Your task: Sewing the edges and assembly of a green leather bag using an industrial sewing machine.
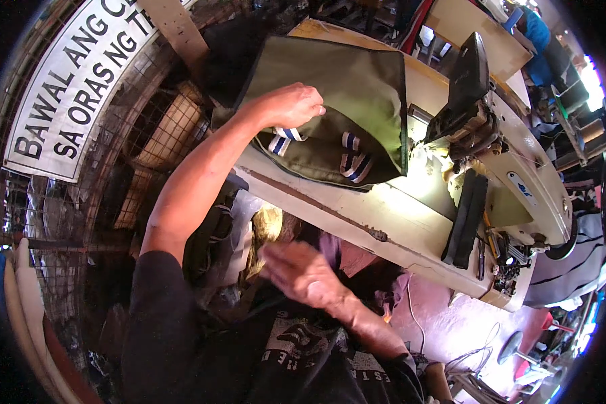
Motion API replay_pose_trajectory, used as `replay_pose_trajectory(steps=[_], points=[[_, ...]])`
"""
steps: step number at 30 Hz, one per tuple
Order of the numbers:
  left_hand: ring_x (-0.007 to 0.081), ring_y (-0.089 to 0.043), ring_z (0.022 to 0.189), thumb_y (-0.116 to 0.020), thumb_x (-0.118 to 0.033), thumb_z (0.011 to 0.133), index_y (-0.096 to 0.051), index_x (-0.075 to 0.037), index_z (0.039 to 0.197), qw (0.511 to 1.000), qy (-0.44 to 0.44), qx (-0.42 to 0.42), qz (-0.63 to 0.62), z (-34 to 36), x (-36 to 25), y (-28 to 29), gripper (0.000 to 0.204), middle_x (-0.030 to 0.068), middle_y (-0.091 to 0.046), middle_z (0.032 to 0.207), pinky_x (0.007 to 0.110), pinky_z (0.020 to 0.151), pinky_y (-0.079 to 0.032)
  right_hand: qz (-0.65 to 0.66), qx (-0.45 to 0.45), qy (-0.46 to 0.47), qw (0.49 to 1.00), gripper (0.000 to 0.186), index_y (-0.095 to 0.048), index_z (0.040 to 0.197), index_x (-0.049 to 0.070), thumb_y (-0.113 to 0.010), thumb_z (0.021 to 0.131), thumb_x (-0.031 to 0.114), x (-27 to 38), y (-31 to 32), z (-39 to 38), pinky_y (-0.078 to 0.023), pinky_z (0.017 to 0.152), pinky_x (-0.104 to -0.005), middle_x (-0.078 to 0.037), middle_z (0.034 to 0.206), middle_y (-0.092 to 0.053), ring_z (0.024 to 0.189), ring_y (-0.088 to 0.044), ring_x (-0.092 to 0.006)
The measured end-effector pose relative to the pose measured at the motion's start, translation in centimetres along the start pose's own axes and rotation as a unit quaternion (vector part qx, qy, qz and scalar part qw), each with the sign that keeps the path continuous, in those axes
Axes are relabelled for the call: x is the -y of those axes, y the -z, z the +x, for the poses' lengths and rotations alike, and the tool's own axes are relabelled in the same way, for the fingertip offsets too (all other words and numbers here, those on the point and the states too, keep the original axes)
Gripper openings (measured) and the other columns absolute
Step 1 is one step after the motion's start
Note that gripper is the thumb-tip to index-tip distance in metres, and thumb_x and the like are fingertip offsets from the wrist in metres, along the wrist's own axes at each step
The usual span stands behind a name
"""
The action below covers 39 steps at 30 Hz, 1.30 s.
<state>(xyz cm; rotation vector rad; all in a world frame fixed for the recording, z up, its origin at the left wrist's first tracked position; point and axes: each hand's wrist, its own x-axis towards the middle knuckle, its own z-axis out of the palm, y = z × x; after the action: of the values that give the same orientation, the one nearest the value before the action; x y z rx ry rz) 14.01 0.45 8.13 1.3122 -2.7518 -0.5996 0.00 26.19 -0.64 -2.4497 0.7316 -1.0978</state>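
Note:
An olive-green fabric bag (377,101) with dark edging lies on the sewing machine table. Blue-and-white striped webbing (352,161) shows at its opening, on the side nearer to me. Over the bag, my left hand (291,106) is closed, its fingers pinching the cloth at the lifted edge of the opening. Below the table's near edge, in front of my body, is my right hand (303,273). Motion smears its fingers, so I cannot make out whether they hold anything. Beside it is a yellow crumpled thing (268,224) among clear plastic.
The sewing machine (518,175) stands on the right, its lamp glowing beside the bag. A black padded strip (466,219) lies by the machine bed. Wire mesh (108,222) and a white lettered sign (81,84) rise on the left. Cables (475,360) trail across the floor.

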Motion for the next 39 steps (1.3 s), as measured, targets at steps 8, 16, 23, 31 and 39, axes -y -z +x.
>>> replay_pose_trajectory(steps=[8,16,23,31,39], points=[[0.0418,-0.063,0.077,-0.049,-0.025,0.102,-0.058,0.002,0.096,0.979,0.051,-0.192,-0.047,-5.1,-4.8,1.5,0.029,0.0262,-0.061,0.08,0.049,0.069,-0.047,-0.239,-0.004,-0.224,0.945,0.057,-0.052,0.138,0.0,-0.066,0.09,0.028,-6.6,5.2,1.7,-0.027,0.117,-0.051,-0.016,0.142,-0.05,0.139,-0.04,-0.0326],[0.0406,-0.063,0.087,-0.054,-0.014,0.1,-0.061,0.003,0.109,0.922,-0.049,-0.383,0.027,-6.0,-6.9,5.0,0.02,0.0197,-0.064,0.097,0.043,0.074,-0.05,-0.25,-0.015,-0.204,0.946,0.056,-0.056,0.134,0.0,-0.069,0.088,0.03,-6.7,5.4,1.0,-0.03,0.115,-0.0489,-0.016,0.138,-0.054,0.136,-0.044,-0.0313],[0.0368,-0.062,0.084,-0.058,-0.011,0.096,-0.062,0.002,0.106,0.928,-0.078,-0.362,0.027,-6.6,-6.9,4.6,0.017,0.0175,-0.061,0.093,0.04,0.073,-0.05,-0.249,-0.028,-0.203,0.946,0.058,-0.055,0.134,0.001,-0.071,0.086,0.029,-6.8,5.0,0.6,-0.031,0.115,-0.0496,-0.016,0.137,-0.055,0.135,-0.045,-0.0311],[0.0339,-0.063,0.086,-0.061,-0.011,0.094,-0.061,0.001,0.112,0.964,-0.065,-0.253,-0.043,-9.2,-6.6,0.7,0.022,0.0155,-0.06,0.097,0.039,0.075,-0.05,-0.082,-0.057,-0.109,0.989,0.049,-0.056,0.133,0.001,-0.068,0.088,0.017,-3.4,3.6,5.2,-0.034,0.114,-0.0503,-0.021,0.137,-0.053,0.135,-0.045,-0.035],[0.0367,-0.062,0.081,-0.061,-0.009,0.093,-0.061,-0.001,0.11,0.938,-0.084,-0.333,-0.056,-7.7,-5.4,-1.2,0.019,0.016,-0.059,0.096,0.043,0.069,-0.051,-0.192,-0.027,-0.151,0.969,0.025,-0.068,0.106,0.007,-0.056,0.087,0.016,-8.8,-1.3,10.3,-0.043,0.102,-0.0475,-0.015,0.117,-0.067,0.113,-0.06,-0.0278]])
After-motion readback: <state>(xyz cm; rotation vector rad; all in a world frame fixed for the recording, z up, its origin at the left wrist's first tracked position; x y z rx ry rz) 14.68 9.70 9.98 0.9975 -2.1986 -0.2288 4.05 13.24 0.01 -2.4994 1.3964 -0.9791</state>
